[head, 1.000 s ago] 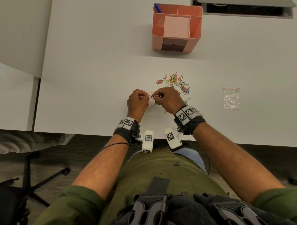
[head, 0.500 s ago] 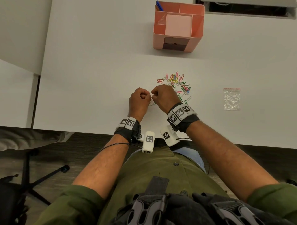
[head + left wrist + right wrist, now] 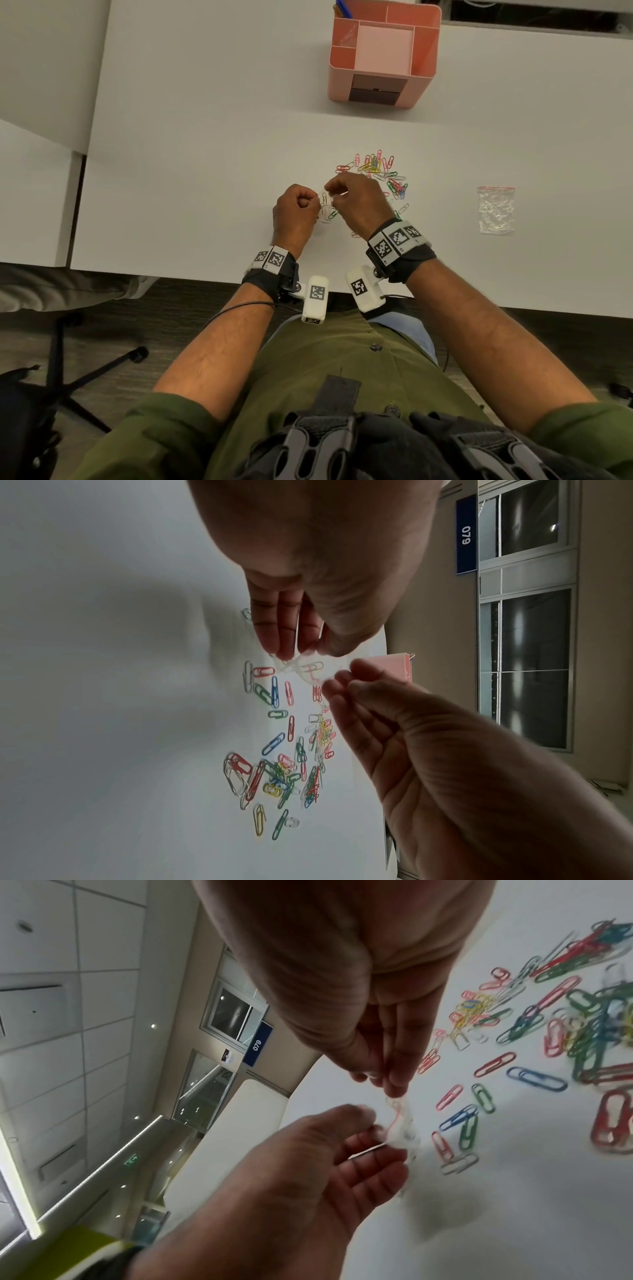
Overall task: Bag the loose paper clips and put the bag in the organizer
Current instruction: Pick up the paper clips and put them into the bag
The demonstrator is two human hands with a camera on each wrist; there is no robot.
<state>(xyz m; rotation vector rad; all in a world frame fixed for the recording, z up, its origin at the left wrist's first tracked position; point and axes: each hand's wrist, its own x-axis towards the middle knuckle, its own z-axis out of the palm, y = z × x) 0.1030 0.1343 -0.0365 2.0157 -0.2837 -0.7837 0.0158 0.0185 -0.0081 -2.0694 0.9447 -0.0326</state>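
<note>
Seen from my remote station, both hands met over the white desk (image 3: 191,144), pinching one small clear bag (image 3: 402,1125) between them. My left hand (image 3: 296,214) held its edge between thumb and fingertips; my right hand (image 3: 356,202) pinched the opposite edge, fingers (image 3: 394,1080) pressed tight together. The bag hung crumpled in the narrow gap between the two grips, just above the desk, its red seal line visible; whether its mouth was parted I could not tell. The clips (image 3: 380,174) lay scattered on the desk just beyond and beside my right hand, a few stray ones directly under the bag. A second clear bag (image 3: 496,210) lay flat well off to the right. The pink organizer (image 3: 383,56) stood at the far side of the desk, a blue pen (image 3: 342,8) in its rear-left compartment.
</note>
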